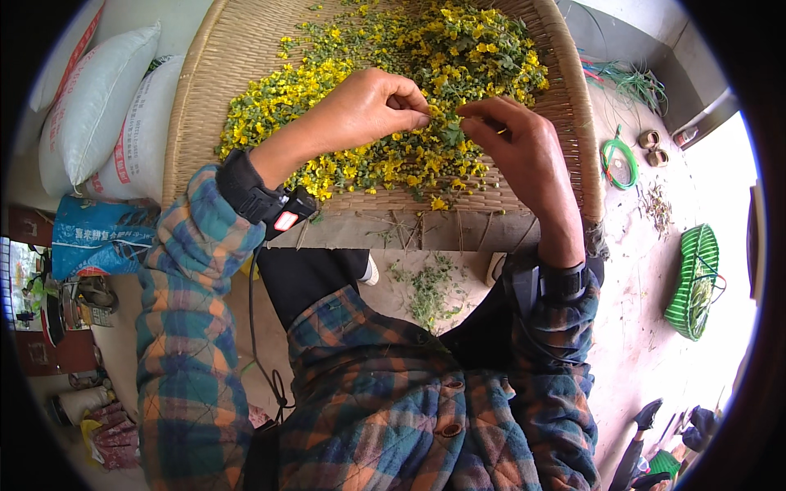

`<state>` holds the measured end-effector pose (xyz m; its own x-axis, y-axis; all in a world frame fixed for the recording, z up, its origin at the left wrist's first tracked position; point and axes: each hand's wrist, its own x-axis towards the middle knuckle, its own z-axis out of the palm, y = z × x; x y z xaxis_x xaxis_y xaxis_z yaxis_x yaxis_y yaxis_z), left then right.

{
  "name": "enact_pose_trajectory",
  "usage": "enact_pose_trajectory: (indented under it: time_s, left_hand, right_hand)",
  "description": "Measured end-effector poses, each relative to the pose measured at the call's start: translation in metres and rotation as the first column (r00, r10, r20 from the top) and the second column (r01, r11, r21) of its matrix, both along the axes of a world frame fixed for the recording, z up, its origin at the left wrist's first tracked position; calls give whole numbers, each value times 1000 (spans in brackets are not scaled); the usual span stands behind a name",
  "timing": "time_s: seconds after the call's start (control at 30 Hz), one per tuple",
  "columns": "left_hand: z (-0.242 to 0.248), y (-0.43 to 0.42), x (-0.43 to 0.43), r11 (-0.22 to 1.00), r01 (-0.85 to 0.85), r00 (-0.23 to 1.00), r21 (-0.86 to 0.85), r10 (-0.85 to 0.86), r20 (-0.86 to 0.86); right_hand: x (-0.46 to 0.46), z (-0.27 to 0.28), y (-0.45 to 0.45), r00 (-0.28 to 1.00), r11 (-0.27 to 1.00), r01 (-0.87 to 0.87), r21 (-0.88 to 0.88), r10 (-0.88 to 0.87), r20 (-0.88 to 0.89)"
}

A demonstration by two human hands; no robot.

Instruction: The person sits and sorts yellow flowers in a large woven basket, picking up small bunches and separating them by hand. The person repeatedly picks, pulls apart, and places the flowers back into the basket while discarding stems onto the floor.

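Yellow flower heads and buds (270, 104) lie spread over a large woven wicker tray (206, 80). A heap of leafy flowering sprigs (485, 43) fills the tray's upper right. Over the flowers, my left hand (368, 107) has its thumb and forefinger pinched at a small yellow flower. Facing it, my right hand (528, 147) has thumb and forefinger tips at a green sprig (453, 133) with a leaf; the fingertips partly hide its stem. The two hands' tips are a short way apart.
Stuffed white sacks (98, 110) and a blue sack (98, 236) stand left. Cut greenery (430, 294) lies on the floor between my feet. At right are a green striped basket (691, 282), a green coil (620, 162) and brown shoes (654, 149). Another person's leg (632, 451) shows lower right.
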<state>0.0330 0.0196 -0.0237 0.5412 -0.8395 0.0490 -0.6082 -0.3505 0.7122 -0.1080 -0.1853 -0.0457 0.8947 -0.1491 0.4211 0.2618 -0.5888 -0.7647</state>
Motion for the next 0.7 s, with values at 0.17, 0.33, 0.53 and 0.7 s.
enact_pose_trajectory:
  time_s: [0.17, 0.33, 0.53, 0.7]
  left_hand:
    - [9, -3, -11, 1000, 14, 996, -6, -14, -92]
    - [14, -7, -21, 994, 18, 954, -105, -49, -296]
    - [21, -1, -23, 990, -41, 889, -131, -23, -457]
    - [42, 22, -38, 963, 263, 796, 59, -182, -577]
  right_hand:
    - [5, -1, 15, 998, 985, -57, 165, 62, -25]
    - [12, -4, 21, 999, 942, -40, 332, 45, -10]
    - [11, 0, 7, 995, 781, -92, 618, 49, 86]
    - [10, -4, -2, 999, 906, 24, 423, -10, -34]
